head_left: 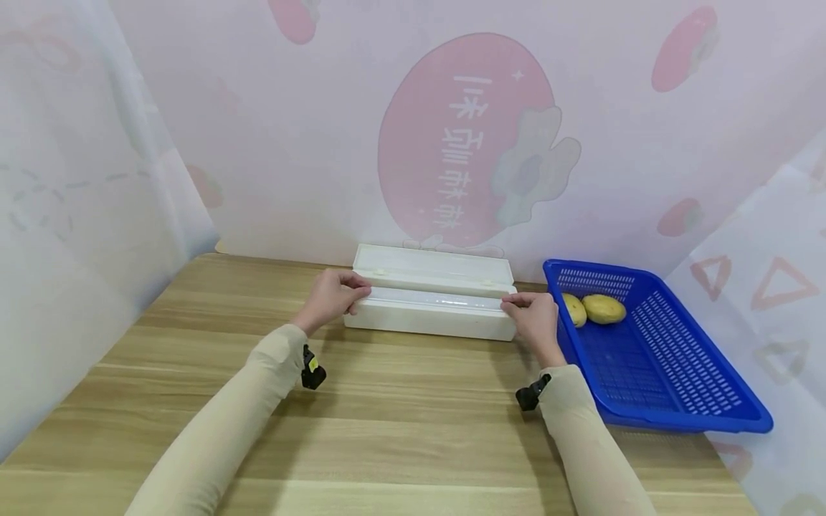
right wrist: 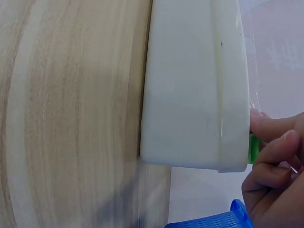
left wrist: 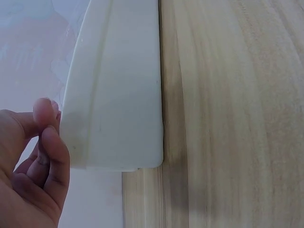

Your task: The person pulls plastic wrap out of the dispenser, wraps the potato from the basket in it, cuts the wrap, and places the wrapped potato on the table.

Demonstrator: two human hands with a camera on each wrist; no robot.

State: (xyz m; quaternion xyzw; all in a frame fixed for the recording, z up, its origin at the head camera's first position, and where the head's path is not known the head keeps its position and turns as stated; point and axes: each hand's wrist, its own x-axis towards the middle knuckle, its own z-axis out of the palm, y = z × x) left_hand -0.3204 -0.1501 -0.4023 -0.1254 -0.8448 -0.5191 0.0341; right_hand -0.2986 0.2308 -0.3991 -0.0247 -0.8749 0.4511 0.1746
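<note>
Okay, both hands are on the white box [head_left: 429, 319], mid-worktop [head_left: 400, 416], near the back wall sheet [head_left: 310, 143]. Lid [head_left: 432, 264] is tipped back behind it, and I see clear film [head_left: 452, 302] along the top. My left hand [head_left: 330, 297] pinches the film at the box's left end, thumb tip against forefinger, other fingers curled in. My right hand [head_left: 537, 320] pinches the film at the right end; from the right wrist I get a wrinkled bit of it rising by the fingertips, plus a green piece [right wrist: 254, 149] at the box edge, too hidden to identify. Right of the box, just beside my right hand, is a blue basket [head_left: 645, 376] with two yellowish potatoes [head_left: 604, 309] in its far left corner, one partly hidden by the wall. Beige sleeves [head_left: 216, 423] on both arms, small black camera [head_left: 313, 371] on each wrist.
</note>
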